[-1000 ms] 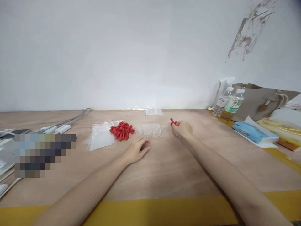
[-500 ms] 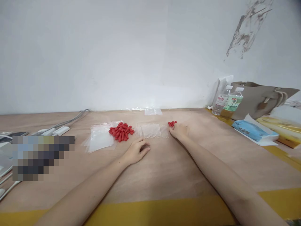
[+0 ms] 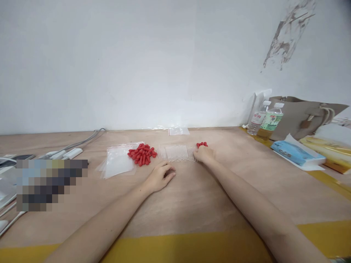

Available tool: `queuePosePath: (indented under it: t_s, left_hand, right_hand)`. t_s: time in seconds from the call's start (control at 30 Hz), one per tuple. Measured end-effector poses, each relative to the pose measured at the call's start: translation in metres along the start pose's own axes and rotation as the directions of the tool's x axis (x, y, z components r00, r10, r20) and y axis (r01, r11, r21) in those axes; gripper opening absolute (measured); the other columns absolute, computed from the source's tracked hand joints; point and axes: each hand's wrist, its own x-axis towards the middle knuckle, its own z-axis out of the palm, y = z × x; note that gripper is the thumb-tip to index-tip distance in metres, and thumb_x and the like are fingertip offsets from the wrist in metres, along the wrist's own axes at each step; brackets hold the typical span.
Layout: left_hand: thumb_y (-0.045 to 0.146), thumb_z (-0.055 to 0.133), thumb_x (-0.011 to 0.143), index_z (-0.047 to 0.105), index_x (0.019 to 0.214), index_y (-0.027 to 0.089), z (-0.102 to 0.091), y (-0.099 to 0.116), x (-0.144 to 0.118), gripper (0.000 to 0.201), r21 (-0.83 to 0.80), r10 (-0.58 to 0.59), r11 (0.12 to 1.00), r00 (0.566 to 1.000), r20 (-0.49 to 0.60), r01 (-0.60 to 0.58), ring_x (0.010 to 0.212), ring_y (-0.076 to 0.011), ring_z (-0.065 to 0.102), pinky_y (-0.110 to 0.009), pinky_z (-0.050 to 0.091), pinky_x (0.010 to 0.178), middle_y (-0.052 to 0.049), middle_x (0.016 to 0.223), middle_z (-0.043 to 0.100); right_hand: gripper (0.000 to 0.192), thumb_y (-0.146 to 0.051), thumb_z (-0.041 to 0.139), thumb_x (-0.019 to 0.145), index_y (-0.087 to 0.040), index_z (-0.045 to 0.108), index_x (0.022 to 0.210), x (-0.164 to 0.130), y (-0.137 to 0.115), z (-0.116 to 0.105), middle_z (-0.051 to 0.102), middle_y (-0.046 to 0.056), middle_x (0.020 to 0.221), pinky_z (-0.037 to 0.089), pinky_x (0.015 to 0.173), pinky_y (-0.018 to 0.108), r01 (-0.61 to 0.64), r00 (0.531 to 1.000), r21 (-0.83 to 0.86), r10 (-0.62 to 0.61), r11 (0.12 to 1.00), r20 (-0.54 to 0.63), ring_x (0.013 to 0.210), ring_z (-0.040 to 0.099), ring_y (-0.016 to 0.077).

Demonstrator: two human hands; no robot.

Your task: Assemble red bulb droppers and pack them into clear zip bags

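Observation:
Several thin clear tubes [image 3: 175, 153] lie side by side in a row across the middle of the table. At their right end, my right hand [image 3: 204, 154] is closed in a pinch; what its fingertips hold is hidden or too small to make out. Just beyond it lie several red rubber bulbs [image 3: 202, 144], partly covered by the hand. A larger heap of red rubber bulbs [image 3: 142, 154] sits at the left end of the row. My left hand [image 3: 160, 177] rests in front of the tubes, fingers loosely curved, thumb apart, nothing in it.
Clear zip bags [image 3: 118, 162] are stacked left of the heap, and another small bag [image 3: 178, 131] lies by the wall. Cables [image 3: 91, 137] and a pixelated patch are at far left. Bottles [image 3: 271, 118], a grey bag [image 3: 296, 117] and a blue tissue pack [image 3: 297, 153] stand right.
My right hand has shifted slightly left and toward me, from the small group of red bulbs to the right end of the tubes. My left hand has stayed in place.

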Motion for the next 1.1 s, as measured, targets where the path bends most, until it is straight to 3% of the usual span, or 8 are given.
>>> queuePosePath:
  t_s: [0.1, 0.23, 0.4, 0.57, 0.73, 0.9, 1.03, 1.1]
  left_hand:
    - [0.026, 0.049, 0.079, 0.058, 0.080, 0.019, -0.007, -0.003, 0.002, 0.012, 0.213, -0.018, 0.976, 0.993, -0.114, 0.042, 0.078, -0.0178, 0.050, -0.032, 0.040, 0.071, -0.005, 0.084, 0.055]
    - [0.027, 0.047, 0.079, 0.055, 0.070, 0.018, -0.032, -0.018, 0.004, 0.015, 0.506, -0.093, 0.820, 0.935, -0.343, 0.267, 0.081, -0.0229, 0.047, -0.036, 0.035, 0.072, -0.007, 0.080, 0.054]
    - [0.034, 0.047, 0.077, 0.054, 0.076, 0.018, -0.060, -0.042, 0.000, 0.018, 0.599, -0.175, 0.666, 0.875, -0.452, 0.444, 0.082, -0.0254, 0.046, -0.035, 0.035, 0.069, -0.008, 0.080, 0.052]
    - [0.036, 0.046, 0.077, 0.056, 0.078, 0.017, -0.060, -0.052, -0.003, 0.021, 0.636, -0.200, 0.602, 0.863, -0.464, 0.482, 0.085, -0.0268, 0.047, -0.037, 0.031, 0.069, -0.009, 0.081, 0.054]
    - [0.032, 0.041, 0.081, 0.057, 0.075, 0.017, -0.053, -0.056, -0.002, 0.023, 0.662, -0.178, 0.567, 0.857, -0.484, 0.491, 0.083, -0.0263, 0.047, -0.039, 0.027, 0.070, -0.010, 0.082, 0.056]
    - [0.031, 0.035, 0.085, 0.055, 0.077, 0.015, -0.053, -0.058, -0.001, 0.028, 0.676, -0.145, 0.552, 0.855, -0.497, 0.487, 0.083, -0.0263, 0.048, -0.039, 0.026, 0.071, -0.012, 0.081, 0.057]
    - [0.030, 0.033, 0.086, 0.053, 0.083, 0.014, -0.051, -0.050, 0.001, 0.026, 0.592, -0.127, 0.655, 0.840, -0.528, 0.471, 0.083, -0.0263, 0.048, -0.039, 0.028, 0.073, -0.011, 0.081, 0.058]
    - [0.028, 0.033, 0.086, 0.053, 0.086, 0.015, -0.047, -0.039, 0.003, 0.024, 0.564, -0.067, 0.748, 0.885, -0.461, 0.350, 0.085, -0.0249, 0.049, -0.038, 0.030, 0.075, -0.011, 0.084, 0.059]
  right_hand:
    - [0.040, -0.025, 0.043, 0.075, -0.013, 0.052, 0.113, 0.001, 0.000, 0.002, 0.047, 0.016, 0.122, 0.036, 0.083, 0.037, -0.010, 1.000, 0.011, 0.010, 1.000, 0.014, 0.120, 0.035, 0.0271]
    - [0.033, -0.024, 0.041, 0.077, -0.014, 0.056, 0.104, -0.001, -0.002, -0.003, 0.052, 0.015, 0.116, 0.036, 0.080, 0.036, 0.004, 1.000, 0.023, -0.003, 1.000, -0.012, 0.115, 0.040, 0.0265]
    - [0.033, -0.031, 0.029, 0.085, -0.015, 0.058, 0.088, -0.018, -0.004, -0.015, 0.063, 0.013, 0.089, 0.033, 0.077, 0.036, 0.051, 0.995, 0.049, -0.047, 0.997, -0.087, 0.089, 0.056, 0.0241]
    - [0.025, -0.031, 0.033, 0.085, -0.016, 0.052, 0.084, -0.050, 0.007, -0.013, 0.063, 0.009, 0.085, 0.029, 0.075, 0.034, 0.245, 0.938, 0.044, -0.225, 0.968, -0.265, 0.082, 0.056, 0.0223]
    - [0.022, -0.032, 0.035, 0.085, -0.018, 0.051, 0.082, -0.073, 0.018, -0.001, 0.063, 0.006, 0.077, 0.026, 0.070, 0.033, 0.316, 0.902, 0.063, -0.279, 0.947, -0.330, 0.075, 0.056, 0.0212]
    - [0.023, -0.031, 0.034, 0.086, -0.017, 0.052, 0.089, -0.079, 0.017, 0.007, 0.063, 0.009, 0.080, 0.026, 0.072, 0.034, 0.380, 0.876, 0.077, -0.332, 0.922, -0.349, 0.076, 0.056, 0.0224]
    - [0.023, -0.029, 0.034, 0.086, -0.016, 0.052, 0.090, -0.079, 0.018, 0.008, 0.064, 0.009, 0.081, 0.026, 0.076, 0.035, 0.420, 0.864, 0.132, -0.352, 0.898, -0.360, 0.074, 0.057, 0.0214]
    - [0.021, -0.029, 0.036, 0.086, -0.016, 0.052, 0.089, -0.079, 0.019, 0.006, 0.065, 0.009, 0.080, 0.027, 0.077, 0.034, 0.448, 0.861, 0.187, -0.366, 0.874, -0.352, 0.073, 0.058, 0.0201]
